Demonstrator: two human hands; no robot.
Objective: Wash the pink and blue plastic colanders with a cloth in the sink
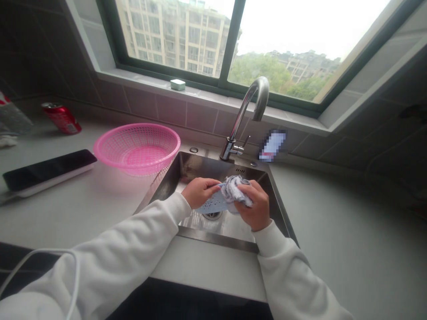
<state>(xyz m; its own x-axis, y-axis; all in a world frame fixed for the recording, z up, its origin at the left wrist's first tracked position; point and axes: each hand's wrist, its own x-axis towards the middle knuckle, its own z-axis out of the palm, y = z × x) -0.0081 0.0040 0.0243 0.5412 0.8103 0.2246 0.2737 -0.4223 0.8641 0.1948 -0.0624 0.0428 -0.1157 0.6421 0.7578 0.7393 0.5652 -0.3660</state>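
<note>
Over the metal sink [271, 195], my left hand [199, 193] pinches the edge of a light blue thing with small holes [214, 203], maybe plastic; its full shape is hidden. My right hand [256, 206] is closed around a crumpled white and grey cloth [233, 189], which is against the upper right of the blue thing. Below them the drain [212, 216] shows in the sink floor. Behind the hands stands the chrome faucet [242, 115], with no water seen running.
A pink mesh basket [136, 146] stands left of the sink. Farther left are a black-topped flat device [51, 171], a red can [62, 118] and a clear bottle [12, 116]. A small green and white box [178, 84] sits on the windowsill; a blurred-out item [272, 146] is behind the sink.
</note>
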